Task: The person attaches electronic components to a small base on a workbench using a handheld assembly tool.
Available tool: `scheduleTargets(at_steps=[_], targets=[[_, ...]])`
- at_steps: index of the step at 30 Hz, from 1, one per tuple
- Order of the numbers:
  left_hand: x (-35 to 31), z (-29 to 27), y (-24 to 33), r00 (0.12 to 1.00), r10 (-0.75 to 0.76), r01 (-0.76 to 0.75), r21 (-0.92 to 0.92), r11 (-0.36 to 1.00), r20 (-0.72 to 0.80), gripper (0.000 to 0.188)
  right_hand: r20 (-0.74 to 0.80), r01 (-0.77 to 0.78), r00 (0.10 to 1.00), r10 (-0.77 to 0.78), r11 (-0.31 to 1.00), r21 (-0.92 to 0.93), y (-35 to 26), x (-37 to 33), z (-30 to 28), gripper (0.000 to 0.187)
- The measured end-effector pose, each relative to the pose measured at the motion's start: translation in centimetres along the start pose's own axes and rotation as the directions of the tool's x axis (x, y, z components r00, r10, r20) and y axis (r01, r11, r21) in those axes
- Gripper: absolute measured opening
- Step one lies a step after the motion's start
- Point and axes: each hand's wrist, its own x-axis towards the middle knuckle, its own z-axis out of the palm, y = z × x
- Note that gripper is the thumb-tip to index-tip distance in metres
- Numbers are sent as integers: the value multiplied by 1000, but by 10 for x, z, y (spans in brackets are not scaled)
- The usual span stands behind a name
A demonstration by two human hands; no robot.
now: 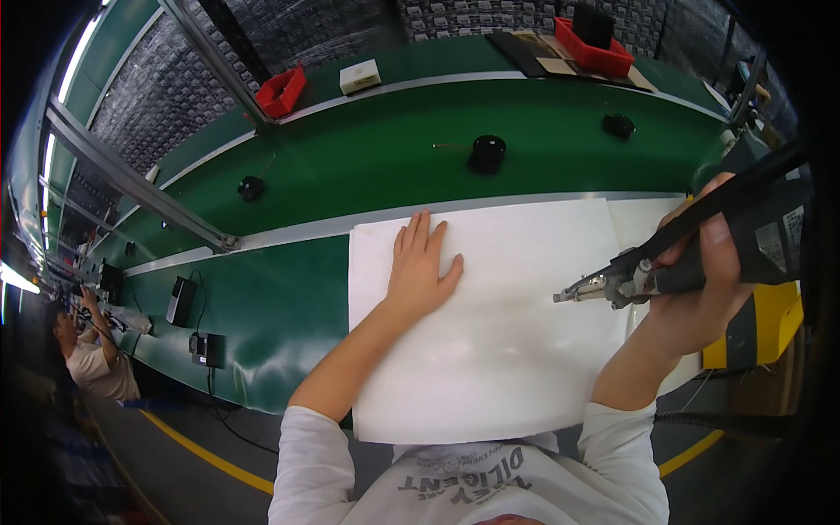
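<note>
A stack of white sheets (490, 367) lies on the green bench in front of me. My left hand (420, 276) rests flat on its upper left part, fingers stretched out and thumb apart. Over the right side of the sheets, my right hand (713, 280) is wrapped round a black electric screwdriver (678, 276). Its metal nozzle (582, 290) points left, above the paper; whether the tip touches the sheet I cannot tell. A dark hose or cable runs along the tool toward the upper right.
Beyond the sheets runs a green conveyor belt (367, 140) carrying several small black parts (486, 155). Red bins (282, 92) and a white box (360, 77) stand on the far ledge. Black adapters (180, 300) with cables lie at left. A yellow-and-black block (766, 325) is at right; another person (96, 359) works far left.
</note>
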Motion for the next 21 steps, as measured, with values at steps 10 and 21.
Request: scheduleTargets(at_steps=[10,21], targets=[[-1,-4,-1,1000,0,0,-25,1000,-12,54,-25,-12,1000,10,997,-76,-5,-3,2,33],[-2,-8,-4,1000,-10,9,-26,1000,-22,52,-12,48,999,-51,986,-161,-3,-8,7,32]])
